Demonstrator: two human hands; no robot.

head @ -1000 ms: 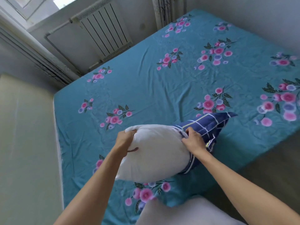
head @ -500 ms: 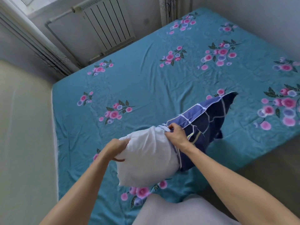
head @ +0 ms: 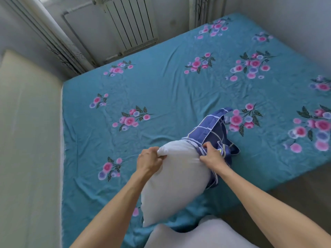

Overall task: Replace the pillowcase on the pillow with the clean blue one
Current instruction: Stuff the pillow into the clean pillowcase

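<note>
Two hands work one pillow in the head view, the only view given. The white pillow [head: 176, 178] is held up over the near edge of the bed [head: 161, 97], which wears a teal sheet with pink flowers. The left hand [head: 149, 161] grasps the pillow's upper left corner, fingers curled into the stuffing. The right hand [head: 213, 154] pinches the bunched mouth of the dark blue checked pillowcase [head: 211, 131] at the pillow's right end.

Half a second ago the pillowcase stood out in a taut, raised point beyond the pillow; now it has collapsed into a crumpled heap, its far end lying on the sheet, and more of the pillow's white shows. The pillow has also turned, its long side now running down toward the person.

Whether the case is being worked on or drawn off I cannot tell from this alone. By my judgement only a small part of the pillow sits inside the fabric, so most of the step remains.

A radiator [head: 130, 24] stands against the far wall, and something pale grey [head: 202, 235] fills the bottom edge of the picture.
</note>
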